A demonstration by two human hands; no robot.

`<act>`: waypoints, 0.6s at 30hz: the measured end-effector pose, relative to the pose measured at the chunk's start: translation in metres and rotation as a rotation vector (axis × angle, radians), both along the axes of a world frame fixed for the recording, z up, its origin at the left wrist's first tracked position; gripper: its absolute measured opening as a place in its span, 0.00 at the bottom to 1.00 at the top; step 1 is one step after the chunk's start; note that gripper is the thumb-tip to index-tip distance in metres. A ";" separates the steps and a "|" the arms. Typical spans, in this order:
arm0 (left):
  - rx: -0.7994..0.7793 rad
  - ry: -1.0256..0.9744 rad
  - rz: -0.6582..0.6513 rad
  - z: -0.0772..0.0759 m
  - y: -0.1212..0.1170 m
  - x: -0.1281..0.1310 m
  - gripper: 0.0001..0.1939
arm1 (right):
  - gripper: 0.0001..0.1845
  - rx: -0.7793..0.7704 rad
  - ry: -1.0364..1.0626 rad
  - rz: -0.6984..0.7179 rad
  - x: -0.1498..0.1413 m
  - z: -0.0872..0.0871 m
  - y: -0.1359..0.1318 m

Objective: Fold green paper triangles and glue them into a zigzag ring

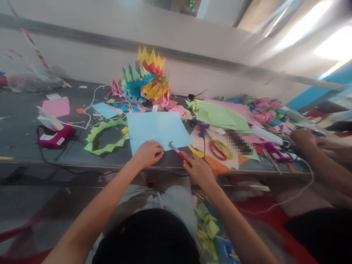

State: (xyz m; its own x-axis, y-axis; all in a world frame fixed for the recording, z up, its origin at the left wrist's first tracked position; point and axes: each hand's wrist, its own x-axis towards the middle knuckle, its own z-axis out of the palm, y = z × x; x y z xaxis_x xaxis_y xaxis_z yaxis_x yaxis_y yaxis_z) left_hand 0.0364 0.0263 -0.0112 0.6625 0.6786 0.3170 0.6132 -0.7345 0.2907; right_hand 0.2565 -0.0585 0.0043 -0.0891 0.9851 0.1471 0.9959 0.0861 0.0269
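A light blue sheet of paper (156, 126) lies flat on the dark table in front of me. My left hand (148, 154) is at its lower edge, with fingers curled and thumb close to them, closed on the paper's edge. In my right hand (199, 168) is a red-handled tool (180, 153) with a thin metal end bent at the tip. That tip points up and left, over the lower right part of the sheet. Left of the sheet stands a green paper crown ring (92, 141) with pointed edges.
Red-and-yellow scissors (218, 149), a glue gun (202, 126) and green paper (220, 113) lie to the right. Folded paper crowns (152, 82) are piled at the back. A magenta box with a cord (56, 136) sits left. Another person's hand (304, 137) is far right.
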 end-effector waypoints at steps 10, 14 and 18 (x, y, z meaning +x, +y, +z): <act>0.009 0.006 0.000 0.000 0.001 0.001 0.12 | 0.22 0.002 -0.019 -0.025 -0.007 0.003 -0.002; 0.022 0.006 0.001 -0.002 0.002 0.001 0.12 | 0.22 -0.023 -0.022 -0.041 -0.009 0.005 -0.001; 0.046 -0.002 -0.002 -0.003 0.003 0.001 0.11 | 0.23 -0.067 -0.005 -0.084 -0.010 0.007 0.002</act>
